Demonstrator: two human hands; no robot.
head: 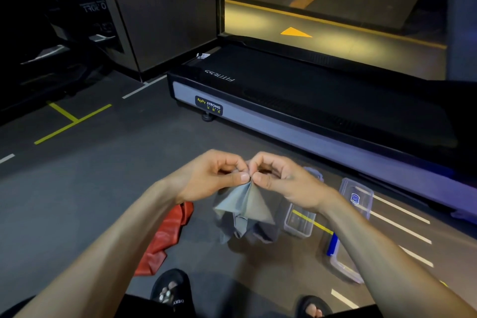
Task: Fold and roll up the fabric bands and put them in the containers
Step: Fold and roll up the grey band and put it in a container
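Nearest, sandalled feet (170,289) on dark floor. Left hand (214,175) and right hand (281,178) raised together, thumbs and curled forefingers pinching the top edge of a grey band (242,209), hanging in crumpled folds. Red band (165,237) heaped on the floor at left. Clear containers (300,222) at right. Treadmill (309,100) beyond.

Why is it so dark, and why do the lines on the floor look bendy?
Head view: the room is dim, with the brightest patch on the yellow floor past the treadmill and a bluish glow along its side. The wide lens curves straight lines near the edges. Both hands, left and right, pinching the grey band, look sharp.
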